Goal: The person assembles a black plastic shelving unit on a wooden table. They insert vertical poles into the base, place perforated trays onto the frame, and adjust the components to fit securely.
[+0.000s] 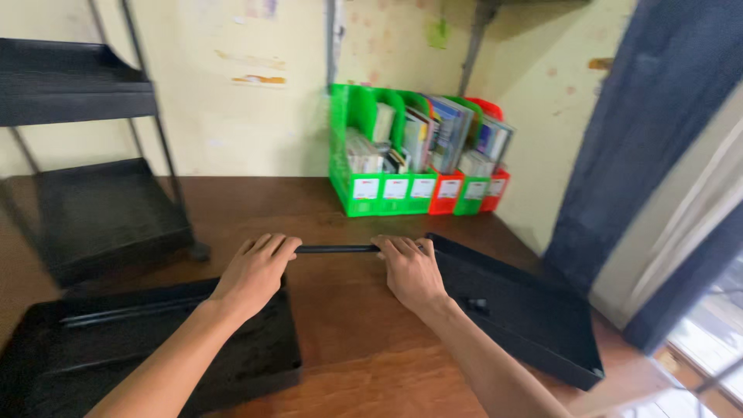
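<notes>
A thin black rod (335, 249) lies across the brown wooden table (348, 333) between my two hands. My left hand (253, 272) is closed over its left end, palm down, just above the far right corner of a black plastic tray (116, 364). My right hand (410, 269) is closed over the rod's right end, beside the near left corner of a second black tray (534, 325). Only the middle stretch of the rod shows between the hands.
A black tiered rack (101, 209) stands at the far left on the table. Green and red file holders (402, 155) full of books stand against the back wall. A dark blue curtain (642, 124) hangs at the right, past the table's edge.
</notes>
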